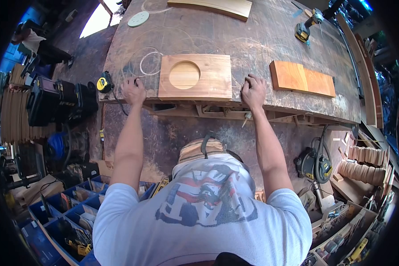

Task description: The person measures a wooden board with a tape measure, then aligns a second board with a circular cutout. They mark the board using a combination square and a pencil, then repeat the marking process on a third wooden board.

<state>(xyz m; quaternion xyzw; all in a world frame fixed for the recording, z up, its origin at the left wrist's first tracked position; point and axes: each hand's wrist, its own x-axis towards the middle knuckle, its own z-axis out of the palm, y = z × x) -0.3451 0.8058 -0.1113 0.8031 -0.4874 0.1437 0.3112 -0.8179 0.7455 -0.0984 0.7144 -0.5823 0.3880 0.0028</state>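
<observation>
A rectangular wooden board (217, 75) with a round shallow recess (185, 75) lies at the near edge of the workbench, between my hands. Left of it, my left hand (134, 91) rests on the bench edge with its fingers curled in. Something small and dark shows by its fingers, too small to name. On the other side, my right hand (254, 92) rests knuckles up on the bench edge, its fingers bent under. What it may hold is hidden. Neither hand touches the board.
An orange-brown wood block (303, 80) lies right of my right hand. A yellow tape measure (104, 83) is at the left edge. Farther back are a cordless drill (309, 25), a sanding disc (138, 19) and a plank (213, 6). The workbench (235, 35) has scratched circles.
</observation>
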